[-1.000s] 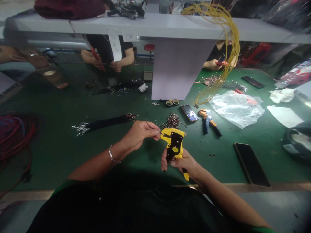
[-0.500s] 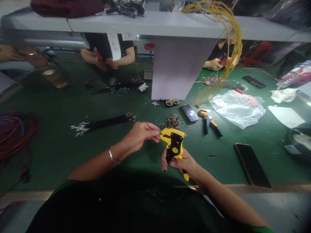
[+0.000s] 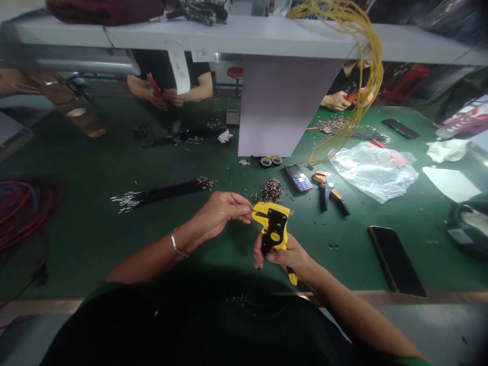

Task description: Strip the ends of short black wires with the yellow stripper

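Note:
My right hand (image 3: 284, 255) is wrapped round the handles of a yellow and black wire stripper (image 3: 273, 224), held upright above the green table (image 3: 95, 223). My left hand (image 3: 223, 209) pinches a thin black wire (image 3: 231, 190) and holds its end at the stripper's jaws. The wire rises and curls back over my fingers. A small heap of metal terminals (image 3: 271, 190) lies just beyond the tool. A bundle of black wires with bare ends (image 3: 163, 193) lies to the left of my left hand.
A keypad phone (image 3: 298, 177), an orange and blue stripper (image 3: 328, 189), a clear plastic bag (image 3: 373, 170) and a dark smartphone (image 3: 396, 261) lie to the right. Yellow wires (image 3: 358, 76) hang from a grey shelf (image 3: 236, 35). Other people's hands (image 3: 163, 96) work across the table. Red cable coils (image 3: 19, 213) sit at left.

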A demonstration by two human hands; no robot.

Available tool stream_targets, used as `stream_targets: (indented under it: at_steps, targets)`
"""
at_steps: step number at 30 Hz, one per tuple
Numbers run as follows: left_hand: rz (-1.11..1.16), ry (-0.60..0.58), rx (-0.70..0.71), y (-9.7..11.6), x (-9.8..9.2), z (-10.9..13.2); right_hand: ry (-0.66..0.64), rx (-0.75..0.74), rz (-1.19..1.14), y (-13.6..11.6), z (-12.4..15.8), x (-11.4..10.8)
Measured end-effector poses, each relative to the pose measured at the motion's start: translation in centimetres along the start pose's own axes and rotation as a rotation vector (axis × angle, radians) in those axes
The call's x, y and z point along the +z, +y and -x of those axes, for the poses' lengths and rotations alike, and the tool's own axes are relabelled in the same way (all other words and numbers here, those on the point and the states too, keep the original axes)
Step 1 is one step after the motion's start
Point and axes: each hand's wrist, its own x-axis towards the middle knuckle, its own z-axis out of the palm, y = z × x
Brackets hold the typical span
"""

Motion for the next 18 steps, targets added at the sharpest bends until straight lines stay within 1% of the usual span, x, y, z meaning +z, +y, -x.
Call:
stream_targets:
  at_steps: [7,18]
  targets:
    - [-0.016,-0.002,0.001,0.1,0.0,0.1,-0.007,-0.024,-0.026,0.4,0.1,-0.1]
    - [-0.003,-0.011,-0.006,0.0,-0.1,0.1,0.066,-0.041,0.024,1.1,0.3,0.0]
